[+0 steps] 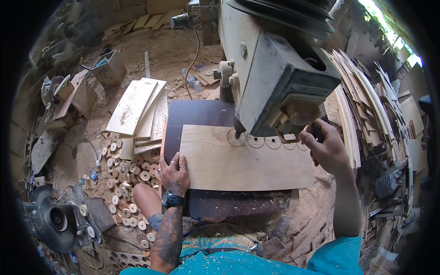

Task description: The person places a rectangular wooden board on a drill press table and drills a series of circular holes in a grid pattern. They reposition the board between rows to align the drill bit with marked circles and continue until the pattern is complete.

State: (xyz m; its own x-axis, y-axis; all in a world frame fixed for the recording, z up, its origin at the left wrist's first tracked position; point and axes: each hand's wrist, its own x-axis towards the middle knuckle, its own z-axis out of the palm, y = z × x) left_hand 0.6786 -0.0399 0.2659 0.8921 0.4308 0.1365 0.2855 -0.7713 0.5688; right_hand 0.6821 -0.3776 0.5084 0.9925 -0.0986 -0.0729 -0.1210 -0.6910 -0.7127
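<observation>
My left hand (174, 176), with rings and a dark wristwatch, grips the left edge of a plywood board (243, 167), its fingers reaching over the edge. This pale board lies on a dark table (197, 112) under a drill press (275, 68). Along its far edge runs a row of several circular cuts (255, 141) with small centre holes. The dark spindle end (239, 128) comes down at the leftmost circle; whether it touches the wood I cannot tell. On the right, my right hand (327, 144) is closed round a black lever handle (317, 130) beside the press head.
Pale boards (137, 107) are stacked left of the table, above a heap of wooden discs (126, 183). A fan (57, 217) stands at the lower left. Upright wood sheets (366, 96) lean along the right. A cable (195, 59) hangs behind the table; sawdust covers the floor.
</observation>
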